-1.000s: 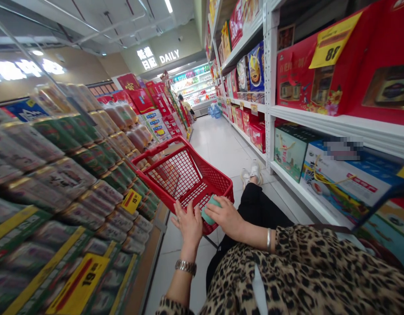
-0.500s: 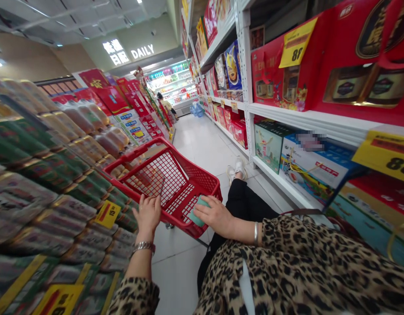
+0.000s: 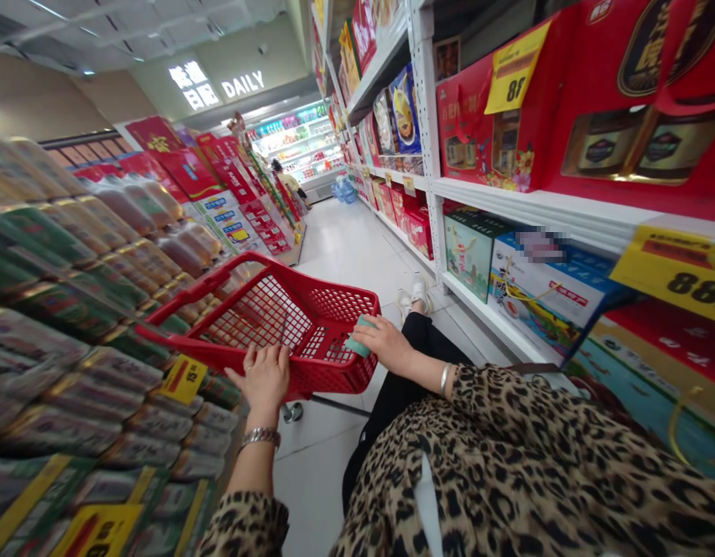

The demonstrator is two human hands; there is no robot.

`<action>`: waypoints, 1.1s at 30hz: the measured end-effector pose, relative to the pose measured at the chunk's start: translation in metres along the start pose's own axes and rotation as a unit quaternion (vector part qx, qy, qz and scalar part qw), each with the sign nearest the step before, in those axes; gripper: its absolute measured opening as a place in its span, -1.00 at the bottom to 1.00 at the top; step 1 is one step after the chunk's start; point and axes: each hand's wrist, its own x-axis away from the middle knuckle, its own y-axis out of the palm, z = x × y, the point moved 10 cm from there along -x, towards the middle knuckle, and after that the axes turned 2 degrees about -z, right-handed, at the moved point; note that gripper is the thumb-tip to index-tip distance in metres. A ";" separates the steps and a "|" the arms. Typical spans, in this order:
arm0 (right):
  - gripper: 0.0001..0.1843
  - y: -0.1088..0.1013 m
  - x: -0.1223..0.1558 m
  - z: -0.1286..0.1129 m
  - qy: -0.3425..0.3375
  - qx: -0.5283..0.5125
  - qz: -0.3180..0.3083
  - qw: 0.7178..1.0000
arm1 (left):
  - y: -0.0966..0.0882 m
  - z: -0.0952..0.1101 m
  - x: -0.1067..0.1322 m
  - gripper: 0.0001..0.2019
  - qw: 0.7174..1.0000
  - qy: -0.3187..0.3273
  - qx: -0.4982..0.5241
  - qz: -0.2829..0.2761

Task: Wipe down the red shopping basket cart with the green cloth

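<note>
A red plastic shopping cart (image 3: 328, 370) with latticed basket walls stands in front of me, its handle end pointing left. My left hand (image 3: 265, 375) is closed over the near rim, the thumb pointing left. A small soft green pad (image 3: 363, 333), a folded cloth or a sponge, is held in my right hand (image 3: 386, 340). That hand presses the pad on the basket's right near rim, with the fingers over it. Part of the pad is hidden under them. No goods show inside the basket.
Stacked packs of bottled or canned goods (image 3: 107, 371) rise close on the left. White shelving (image 3: 525, 209) with red gift boxes (image 3: 497, 139) runs along the right. A tiled aisle floor (image 3: 334, 240) leads to a lit cooler (image 3: 299, 139), where a person (image 3: 288, 179) is near.
The cart has swung round, its handle end moving left and nearer. My right hand and the green pad have risen a little with the basket's right corner; my left hand stays on the rim.
</note>
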 end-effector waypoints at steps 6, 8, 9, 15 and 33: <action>-0.62 0.008 -0.023 0.034 0.089 -0.066 -0.051 0.993 | -0.003 0.006 0.010 -0.59 0.998 0.018 -0.052 0.024; -0.63 0.010 -0.027 0.035 0.095 -0.080 -0.059 0.991 | -0.003 0.008 0.014 -0.60 0.997 0.027 -0.069 0.031; -0.63 0.010 -0.029 0.033 0.093 -0.084 -0.058 0.990 | -0.003 0.009 0.016 -0.60 0.996 0.031 -0.077 0.033; -0.60 -0.002 -0.027 0.001 0.051 -0.070 -0.047 0.995 | -0.003 0.019 0.029 -0.54 0.987 0.034 -0.145 0.061; -0.66 -0.005 -0.056 -0.024 0.042 0.025 -0.079 0.996 | -0.035 0.046 0.070 -0.56 0.972 0.123 0.154 0.125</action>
